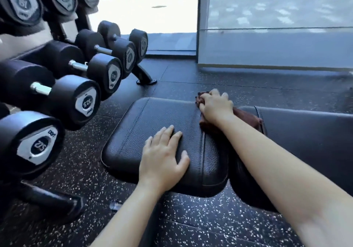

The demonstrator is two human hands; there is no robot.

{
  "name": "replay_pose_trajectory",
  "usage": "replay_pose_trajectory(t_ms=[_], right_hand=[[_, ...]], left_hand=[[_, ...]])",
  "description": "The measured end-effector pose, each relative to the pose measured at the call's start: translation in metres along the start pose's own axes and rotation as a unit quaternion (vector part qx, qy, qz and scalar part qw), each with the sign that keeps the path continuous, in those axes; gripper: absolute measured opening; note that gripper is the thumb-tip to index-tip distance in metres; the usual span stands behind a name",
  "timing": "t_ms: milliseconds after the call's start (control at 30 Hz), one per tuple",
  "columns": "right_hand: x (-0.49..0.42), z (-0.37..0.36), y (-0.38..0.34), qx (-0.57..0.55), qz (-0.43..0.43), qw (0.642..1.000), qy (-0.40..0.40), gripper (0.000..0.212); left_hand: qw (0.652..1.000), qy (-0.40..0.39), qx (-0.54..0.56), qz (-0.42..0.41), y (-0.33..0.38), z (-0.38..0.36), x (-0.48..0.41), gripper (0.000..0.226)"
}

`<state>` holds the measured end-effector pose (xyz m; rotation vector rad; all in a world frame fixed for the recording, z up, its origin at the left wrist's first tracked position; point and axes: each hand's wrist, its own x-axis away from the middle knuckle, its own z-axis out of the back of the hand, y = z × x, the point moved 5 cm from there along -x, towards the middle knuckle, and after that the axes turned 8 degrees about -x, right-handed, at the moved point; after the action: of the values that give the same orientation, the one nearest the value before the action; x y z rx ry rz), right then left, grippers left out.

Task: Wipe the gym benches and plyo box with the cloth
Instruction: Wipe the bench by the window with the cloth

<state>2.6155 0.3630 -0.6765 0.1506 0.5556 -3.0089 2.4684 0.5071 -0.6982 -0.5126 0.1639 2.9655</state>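
Observation:
A black padded gym bench fills the middle of the head view; its seat pad [152,116] lies nearer the dumbbells and its longer back pad [305,132] runs off to the right. My left hand [162,158] rests flat on the seat pad's near edge, fingers spread, holding nothing. My right hand [215,105] presses down on a dark brown cloth [248,118] at the far side, over the gap between the two pads. Part of the cloth is hidden under my hand and forearm. No plyo box is in sight.
A rack of black dumbbells [76,97] stands close on the left, its foot [145,78] reaching toward the bench. The floor [191,218] is black speckled rubber. A glass wall and open doorway [172,36] lie ahead. A small clear object [115,205] lies on the floor.

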Motion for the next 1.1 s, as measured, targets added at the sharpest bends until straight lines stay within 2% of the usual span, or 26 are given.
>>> replay_pose_trajectory(t_ms=[133,200,267,333,367,433,500,533,600,767,900,967,1033,1100], right_hand=[[0.038,0.002,-0.009,-0.018,-0.006,1.0,0.011,0.037],[0.079,-0.001,-0.018,-0.018,0.002,0.999,0.033,0.037],[0.121,-0.003,-0.036,-0.021,0.01,0.997,0.072,0.036],[0.151,-0.003,-0.052,-0.013,0.016,0.991,0.13,0.033],[0.158,-0.006,-0.058,-0.001,0.022,0.99,0.141,0.034],[0.159,-0.012,-0.072,0.014,0.046,0.991,0.123,0.039],[0.143,-0.013,-0.082,0.003,0.094,0.989,0.115,0.041],[0.131,-0.014,-0.084,-0.002,0.109,0.989,0.103,0.04],[0.104,-0.015,-0.084,-0.013,0.104,0.992,0.077,0.035],[0.02,-0.016,-0.06,0.015,0.009,0.999,0.046,0.037],[-0.015,-0.016,-0.051,0.008,-0.054,0.998,0.019,0.036],[0.013,-0.018,-0.055,0.011,-0.034,0.999,0.026,0.036],[0.068,-0.011,-0.066,0.003,0.039,0.995,0.093,0.035],[0.12,-0.006,-0.077,-0.037,0.105,0.986,0.121,0.036]], left_hand=[[0.999,0.012,0.03,-0.003,-0.002,-0.003,0.0,0.055],[0.994,0.014,0.11,0.021,-0.01,0.0,-0.003,0.058],[0.969,-0.009,0.239,0.057,-0.019,0.004,-0.006,0.065],[0.954,-0.061,0.292,0.02,-0.024,0.007,-0.007,0.067],[0.959,-0.09,0.268,-0.028,-0.027,0.009,-0.008,0.067],[0.973,-0.132,0.151,-0.114,-0.046,0.005,-0.011,0.073],[0.982,-0.132,0.046,-0.128,-0.071,0.001,-0.018,0.075],[0.984,-0.122,0.028,-0.125,-0.078,0.001,-0.019,0.078],[0.986,-0.11,0.04,-0.121,-0.079,0.003,-0.016,0.078],[0.991,-0.063,0.046,-0.106,-0.077,0.002,-0.018,0.063],[0.992,-0.055,0.061,-0.099,-0.079,0.002,-0.018,0.062],[0.992,-0.056,0.068,-0.093,-0.078,0.003,-0.019,0.062],[0.992,-0.051,0.061,-0.093,-0.078,0.004,-0.018,0.061],[0.993,-0.044,0.057,-0.094,-0.078,0.004,-0.019,0.06]])
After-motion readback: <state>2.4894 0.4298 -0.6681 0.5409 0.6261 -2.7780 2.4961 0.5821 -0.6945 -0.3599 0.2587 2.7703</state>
